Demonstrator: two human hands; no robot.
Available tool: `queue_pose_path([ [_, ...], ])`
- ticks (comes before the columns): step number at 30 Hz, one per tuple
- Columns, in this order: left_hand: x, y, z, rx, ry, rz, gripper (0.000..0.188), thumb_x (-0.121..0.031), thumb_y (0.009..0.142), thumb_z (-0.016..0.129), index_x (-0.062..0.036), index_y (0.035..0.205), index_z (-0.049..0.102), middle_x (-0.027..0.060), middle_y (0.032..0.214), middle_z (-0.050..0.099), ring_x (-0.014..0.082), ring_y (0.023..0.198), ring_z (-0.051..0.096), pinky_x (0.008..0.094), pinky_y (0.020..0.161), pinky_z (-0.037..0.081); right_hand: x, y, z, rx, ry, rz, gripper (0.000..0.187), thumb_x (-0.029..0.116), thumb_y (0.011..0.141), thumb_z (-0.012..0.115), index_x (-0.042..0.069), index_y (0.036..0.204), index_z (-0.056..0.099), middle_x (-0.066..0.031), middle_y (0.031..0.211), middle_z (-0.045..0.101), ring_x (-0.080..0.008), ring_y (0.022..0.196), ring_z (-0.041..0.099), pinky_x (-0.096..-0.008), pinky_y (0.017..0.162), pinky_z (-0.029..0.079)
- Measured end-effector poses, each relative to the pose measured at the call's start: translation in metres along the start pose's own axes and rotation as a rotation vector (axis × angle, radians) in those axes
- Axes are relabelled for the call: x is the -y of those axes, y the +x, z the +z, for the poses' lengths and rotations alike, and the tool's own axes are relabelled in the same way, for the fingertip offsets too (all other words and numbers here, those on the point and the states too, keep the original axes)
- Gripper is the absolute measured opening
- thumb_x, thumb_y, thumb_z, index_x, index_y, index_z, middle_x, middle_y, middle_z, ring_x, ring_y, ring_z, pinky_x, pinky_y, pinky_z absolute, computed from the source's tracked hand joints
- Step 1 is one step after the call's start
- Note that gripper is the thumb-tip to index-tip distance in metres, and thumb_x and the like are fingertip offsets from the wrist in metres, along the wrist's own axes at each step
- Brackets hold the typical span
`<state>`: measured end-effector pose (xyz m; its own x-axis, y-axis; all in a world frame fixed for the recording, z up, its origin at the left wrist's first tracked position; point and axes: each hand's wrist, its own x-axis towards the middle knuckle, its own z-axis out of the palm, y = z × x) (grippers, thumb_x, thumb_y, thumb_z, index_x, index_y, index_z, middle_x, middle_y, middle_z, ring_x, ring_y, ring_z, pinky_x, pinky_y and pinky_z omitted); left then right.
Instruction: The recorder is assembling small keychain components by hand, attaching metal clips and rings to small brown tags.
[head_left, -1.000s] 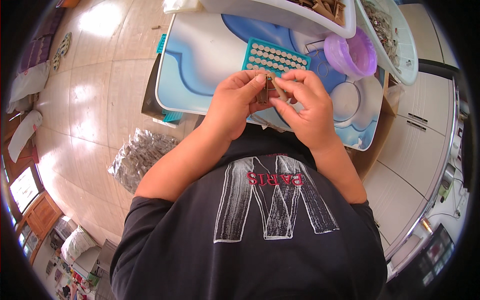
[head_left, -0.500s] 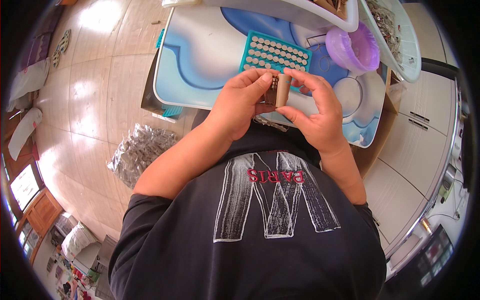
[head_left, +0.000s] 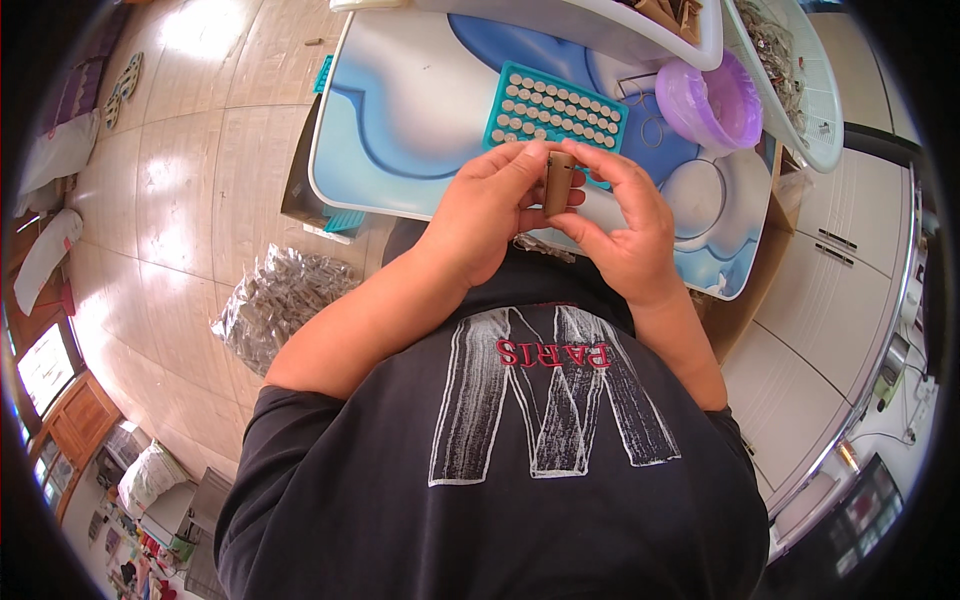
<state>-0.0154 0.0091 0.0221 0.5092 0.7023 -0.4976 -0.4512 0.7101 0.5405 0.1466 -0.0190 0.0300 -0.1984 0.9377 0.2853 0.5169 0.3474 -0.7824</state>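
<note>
A small brown tube with a few dark marks near its upper end stands upright between my hands, over the near edge of the table. My left hand grips it from the left, thumb near the top. From the right, my right hand holds it with the index finger near the upper end and the thumb near the lower end. Just beyond my fingers lies a teal rack filled with rows of small round pale-topped pieces; my fingers hide part of its near side.
On the blue-and-white table stands a purple tub with a plastic liner. A white bin and a pale basket of scraps sit at the far right. A shiny plastic bag of small pieces rests on the floor at left.
The lighter tan cylinder and the dark slotted piece seen side by side before no longer show separately; one brown tube is now visible between my fingers. My hands have barely moved.
</note>
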Motion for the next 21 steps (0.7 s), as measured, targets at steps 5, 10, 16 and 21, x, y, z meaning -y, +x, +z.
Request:
queue_pose_path([
  [5, 0.008, 0.002, -0.003, 0.067, 0.079, 0.089, 0.035, -0.010, 0.090, 0.055, 0.0040, 0.121, 0.048, 0.0106, 0.103, 0.060, 0.0175, 0.092, 0.060, 0.0280, 0.078, 0.051, -0.001, 0.000, 0.002, -0.003, -0.044, -0.030, 0.054, 0.008, 0.066, 0.075, 0.006, 0.116, 0.056, -0.0114, 0.111, 0.061, -0.0282, 0.099, 0.059, -0.0353, 0.084, 0.047],
  [10, 0.015, 0.003, -0.006, 0.056, 0.455, 0.224, 0.042, -0.004, 0.086, 0.059, 0.0053, 0.123, 0.044, 0.0100, 0.096, 0.063, 0.0148, 0.089, 0.061, 0.0246, 0.076, 0.049, -0.003, -0.001, -0.005, -0.015, 0.115, 0.132, 0.041, 0.011, 0.073, 0.073, 0.005, 0.110, 0.059, -0.0098, 0.107, 0.060, -0.0232, 0.092, 0.059, -0.0306, 0.082, 0.047],
  [16, 0.006, -0.008, 0.005, 0.003, 0.756, 0.409, 0.037, -0.009, 0.082, 0.065, 0.0027, 0.113, 0.050, 0.0124, 0.087, 0.065, 0.0139, 0.078, 0.062, 0.0270, 0.070, 0.049, -0.015, -0.006, -0.007, -0.017, 0.434, 0.269, 0.029, 0.014, 0.080, 0.068, 0.001, 0.105, 0.061, -0.0039, 0.097, 0.057, -0.0116, 0.084, 0.055, -0.0215, 0.075, 0.044],
  [21, 0.010, -0.007, 0.000, -0.007, 0.711, 0.392, 0.024, -0.010, 0.081, 0.067, 0.0020, 0.099, 0.058, 0.0133, 0.083, 0.064, 0.0127, 0.070, 0.060, 0.0266, 0.064, 0.048, -0.008, -0.007, -0.006, -0.115, 0.769, 0.403, 0.024, 0.013, 0.085, 0.065, 0.000, 0.103, 0.058, -0.0009, 0.094, 0.057, -0.0050, 0.079, 0.050, -0.0178, 0.070, 0.039],
])
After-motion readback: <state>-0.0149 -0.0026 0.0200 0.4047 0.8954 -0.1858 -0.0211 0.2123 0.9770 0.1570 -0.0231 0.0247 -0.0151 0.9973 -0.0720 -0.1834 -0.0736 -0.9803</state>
